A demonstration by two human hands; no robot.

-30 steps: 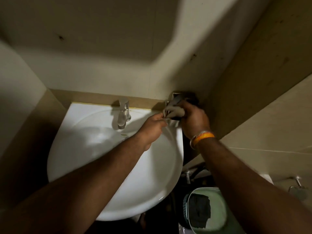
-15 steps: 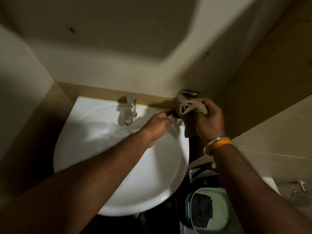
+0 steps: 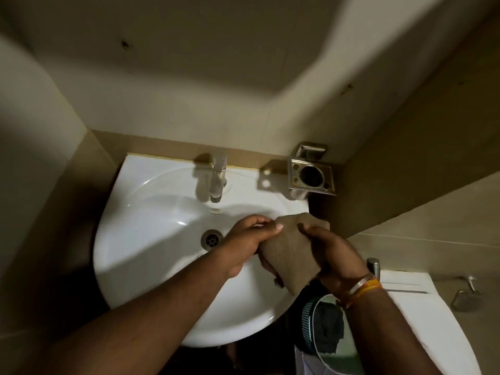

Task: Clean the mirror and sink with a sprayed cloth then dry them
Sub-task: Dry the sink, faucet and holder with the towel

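Note:
A white round sink (image 3: 151, 253) is fixed to the back wall, with a chrome tap (image 3: 217, 177) at its rear and a metal drain (image 3: 211, 239) in the bowl. Over the right side of the bowl I hold a brown cloth (image 3: 286, 247) between both hands. My left hand (image 3: 249, 239) pinches its left edge with thumb and fingers. My right hand (image 3: 335, 250), with bangles on the wrist, grips its right side. The cloth hangs bunched below my hands. No mirror is in view.
A chrome holder (image 3: 311, 174) is mounted in the wall corner right of the tap. A green bin (image 3: 324, 331) with a dark rag stands below the sink's right edge. A white toilet tank (image 3: 422, 307) and a metal fitting (image 3: 465, 296) lie at the right.
Both hands came down and toward me from the chrome holder to above the sink bowl, carrying the cloth. The holder is now uncovered.

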